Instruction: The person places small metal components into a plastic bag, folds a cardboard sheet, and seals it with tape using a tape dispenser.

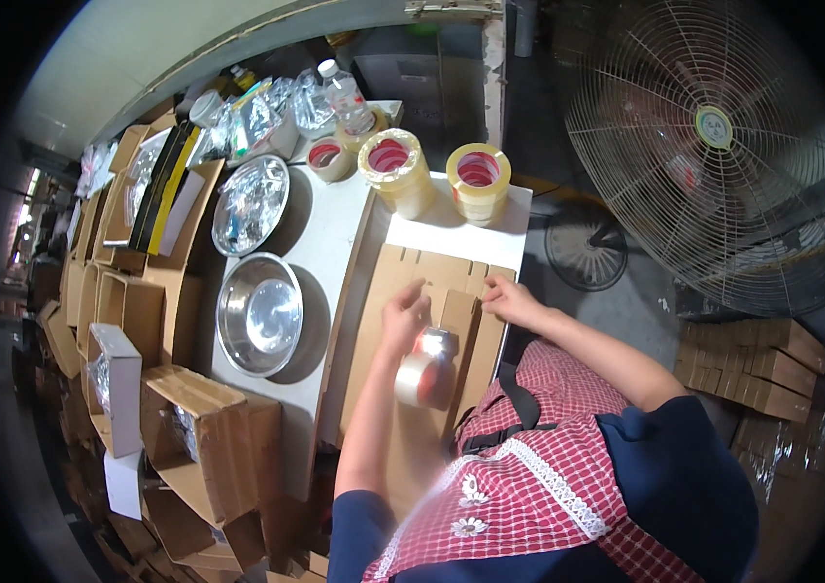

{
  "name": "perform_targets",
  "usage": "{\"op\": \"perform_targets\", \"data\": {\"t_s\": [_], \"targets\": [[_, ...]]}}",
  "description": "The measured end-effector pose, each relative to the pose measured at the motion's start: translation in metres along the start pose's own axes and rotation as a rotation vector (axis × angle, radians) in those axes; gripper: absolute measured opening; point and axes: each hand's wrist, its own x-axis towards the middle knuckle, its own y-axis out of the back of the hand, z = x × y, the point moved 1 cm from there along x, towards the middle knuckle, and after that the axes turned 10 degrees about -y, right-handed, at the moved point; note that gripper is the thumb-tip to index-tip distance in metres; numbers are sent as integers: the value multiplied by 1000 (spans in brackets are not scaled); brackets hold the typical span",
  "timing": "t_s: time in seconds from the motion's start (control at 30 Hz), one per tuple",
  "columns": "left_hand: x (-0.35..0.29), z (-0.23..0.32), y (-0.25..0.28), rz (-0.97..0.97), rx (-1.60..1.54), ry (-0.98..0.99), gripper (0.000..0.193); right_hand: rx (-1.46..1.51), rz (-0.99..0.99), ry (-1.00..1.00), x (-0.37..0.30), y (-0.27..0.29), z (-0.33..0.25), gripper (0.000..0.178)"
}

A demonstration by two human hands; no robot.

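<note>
Flattened brown cardboard (383, 282) with slotted edges lies on the work surface in front of me. My left hand (405, 319) is over it with curled fingers, left of a raised cardboard flap (458, 309); anything between those fingers is hidden. To the right of the flap, my right hand (512, 301) pinches the cardboard near its right edge, with thumb and forefinger close together. Just below my left hand, a tape dispenser (439, 342) with a shiny metal part and a tape roll (417, 379) rests on the cardboard.
Stacked tape rolls (403, 180) and another tape stack (479, 199) stand beyond the cardboard. Two steel bowls (228, 335) sit to the left, near open cartons (237, 457). A water bottle (344, 97) stands at the back. A large caged fan (713, 126) is at right.
</note>
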Motion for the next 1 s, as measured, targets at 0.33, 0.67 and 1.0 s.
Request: {"op": "perform_targets", "data": {"t_s": [0.33, 0.67, 1.0], "targets": [[3, 12, -10, -56, -62, 112, 17, 123, -102, -66, 17, -29, -20, 31], [5, 12, -17, 32, -256, 94, 9, 289, -310, -102, 26, -36, -26, 33], [5, 31, -20, -40, -34, 143, 8, 205, -83, -16, 16, -44, -28, 38]]}}
